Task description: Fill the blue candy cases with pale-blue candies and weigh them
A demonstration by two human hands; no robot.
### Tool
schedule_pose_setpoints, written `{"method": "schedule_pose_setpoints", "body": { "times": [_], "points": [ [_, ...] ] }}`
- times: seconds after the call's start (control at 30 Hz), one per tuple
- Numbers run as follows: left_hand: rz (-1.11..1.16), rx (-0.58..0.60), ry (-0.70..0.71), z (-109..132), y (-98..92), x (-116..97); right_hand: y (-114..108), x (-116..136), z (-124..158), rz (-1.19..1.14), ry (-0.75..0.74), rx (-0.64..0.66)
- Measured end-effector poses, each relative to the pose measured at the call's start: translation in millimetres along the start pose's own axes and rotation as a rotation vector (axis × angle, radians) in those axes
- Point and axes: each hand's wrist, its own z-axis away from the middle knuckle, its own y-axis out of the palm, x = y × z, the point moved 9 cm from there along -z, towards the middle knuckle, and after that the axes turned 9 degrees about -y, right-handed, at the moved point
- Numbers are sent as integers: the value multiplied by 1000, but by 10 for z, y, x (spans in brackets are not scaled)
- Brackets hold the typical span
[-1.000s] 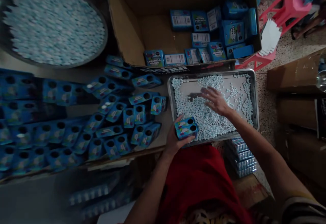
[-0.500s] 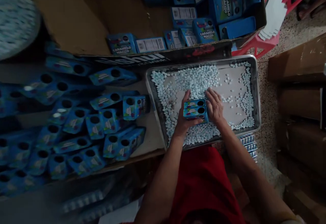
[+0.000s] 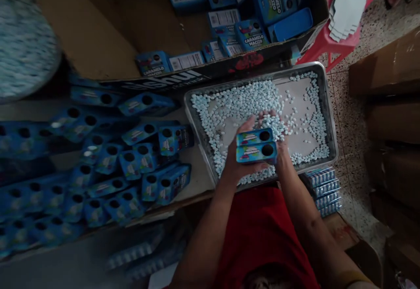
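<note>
Two small blue candy boxes (image 3: 252, 152), side by side with round dark holes on top, are gripped together in my left hand (image 3: 233, 160). They are raised over the metal tray (image 3: 332, 127). My right hand (image 3: 281, 148) is cupped palm up just right of the boxes, with a heap of small pale blue candies (image 3: 273, 125) in it. The boxes cover part of this hand. More loose candies (image 3: 249, 98) lie across the tray, thickest along its back, left and front sides.
Many upright blue boxes (image 3: 108, 157) crowd the table to the left. Behind the tray stands a large cardboard carton (image 3: 92, 30) with blue boxes inside. A tub of candies (image 3: 26, 48) is at far left. A red stool (image 3: 341, 48) and brown cartons (image 3: 387, 68) stand right.
My right hand has gone from fingers down among the candies to palm up, with a heap of them in it. The two boxes in my left hand have come up closer to the camera.
</note>
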Motion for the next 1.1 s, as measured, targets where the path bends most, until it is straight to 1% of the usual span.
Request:
{"method": "schedule_pose_setpoints", "body": {
  "times": [0.07, 0.1, 0.13, 0.2, 0.27, 0.33, 0.43, 0.53, 0.63, 0.73, 0.83, 0.93, 1.03, 1.1],
  "points": [
    [-166, -116, 29, 69, -296, -95, 39, 130, 6, -68, -2, -32],
    [-244, -157, 38, 89, -410, -113, 73, 204, 37, -113, -3, -31],
    [-318, -185, 50, 97, -493, -118, 109, 281, 88, -160, -7, -30],
    [-435, -214, 72, 84, -577, -89, 221, 438, 226, -220, -37, -1],
    [-492, -231, 67, 54, -595, -28, 384, 587, 377, -201, -103, 71],
    [-511, -239, 41, 34, -577, 24, 542, 687, 501, -134, -177, 140],
    [-567, -209, 5, 29, -503, 28, 678, 715, 589, -41, -244, 175],
    [-645, -165, -33, 27, -460, -18, 734, 667, 579, 13, -265, 173],
    [-678, -138, -74, 26, -487, -58, 785, 628, 516, 61, -284, 166],
    [-700, -105, -87, 47, -523, -64, 863, 654, 448, 87, -348, 183],
    [-704, -57, -35, 79, -522, -39, 936, 668, 434, 139, -354, 239],
    [-656, -42, 45, 62, -522, 19, 943, 679, 534, 192, -316, 295],
    [-605, -100, 199, -2, -519, 20, 968, 728, 742, 261, -330, 414],
    [-573, -111, 310, -32, -478, 6, 951, 764, 850, 323, -353, 477]
  ]
}}
